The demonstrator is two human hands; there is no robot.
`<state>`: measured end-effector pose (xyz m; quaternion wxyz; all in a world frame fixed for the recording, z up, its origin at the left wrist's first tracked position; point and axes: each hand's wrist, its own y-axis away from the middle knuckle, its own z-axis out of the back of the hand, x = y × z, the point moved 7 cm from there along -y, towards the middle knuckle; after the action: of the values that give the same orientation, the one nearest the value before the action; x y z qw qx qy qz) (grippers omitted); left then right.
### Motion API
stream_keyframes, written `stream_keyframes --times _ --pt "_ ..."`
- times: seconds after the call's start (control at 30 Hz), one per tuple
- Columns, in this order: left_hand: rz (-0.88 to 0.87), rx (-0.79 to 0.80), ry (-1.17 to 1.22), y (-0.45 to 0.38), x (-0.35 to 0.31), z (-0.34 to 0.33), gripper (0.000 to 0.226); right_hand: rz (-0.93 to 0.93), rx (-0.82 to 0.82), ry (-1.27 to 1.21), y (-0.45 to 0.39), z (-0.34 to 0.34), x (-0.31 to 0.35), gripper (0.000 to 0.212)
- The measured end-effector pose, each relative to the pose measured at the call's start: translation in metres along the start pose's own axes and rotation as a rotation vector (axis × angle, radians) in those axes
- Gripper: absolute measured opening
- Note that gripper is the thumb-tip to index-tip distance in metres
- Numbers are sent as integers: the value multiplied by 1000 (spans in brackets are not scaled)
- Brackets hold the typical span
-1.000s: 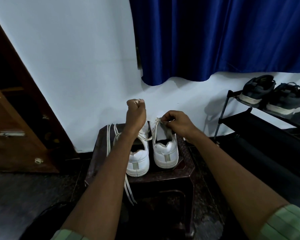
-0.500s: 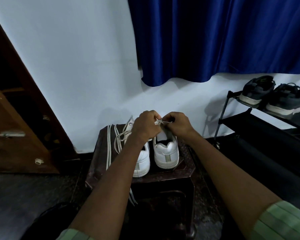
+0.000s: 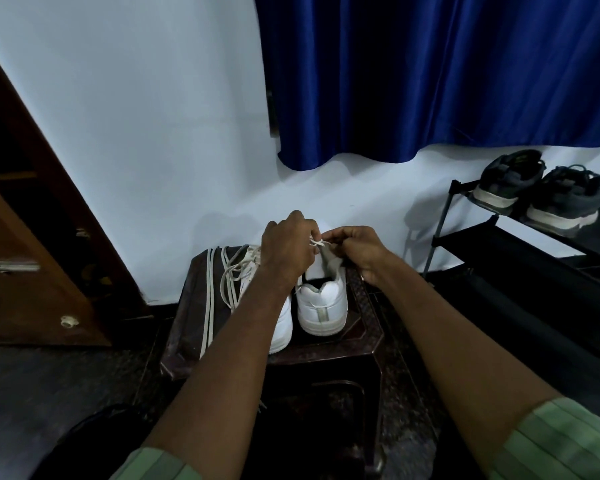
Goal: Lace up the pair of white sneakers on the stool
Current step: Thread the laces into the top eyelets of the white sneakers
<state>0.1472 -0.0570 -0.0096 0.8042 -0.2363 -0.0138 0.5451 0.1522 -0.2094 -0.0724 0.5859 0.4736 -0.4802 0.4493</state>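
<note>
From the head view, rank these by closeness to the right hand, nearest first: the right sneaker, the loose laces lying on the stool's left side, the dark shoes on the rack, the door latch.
From the right hand:
1. Right sneaker, directly below the hand.
2. Loose laces, on the stool's left side, past the left sneaker.
3. Dark shoes, up on the rack at the right.
4. Door latch, far left on the wooden door.
</note>
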Motion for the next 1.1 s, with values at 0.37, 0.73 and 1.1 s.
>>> stream_keyframes --times 0.37,0.73,1.1 --pt "122 174 229 -12 9 -15 41 307 16 354 -1 -2 17 36" --pt "164 67 602 -9 8 10 30 441 13 606 8 -4 37 28" --pt "202 74 162 -4 25 22 37 486 45 628 16 -4 47 38"
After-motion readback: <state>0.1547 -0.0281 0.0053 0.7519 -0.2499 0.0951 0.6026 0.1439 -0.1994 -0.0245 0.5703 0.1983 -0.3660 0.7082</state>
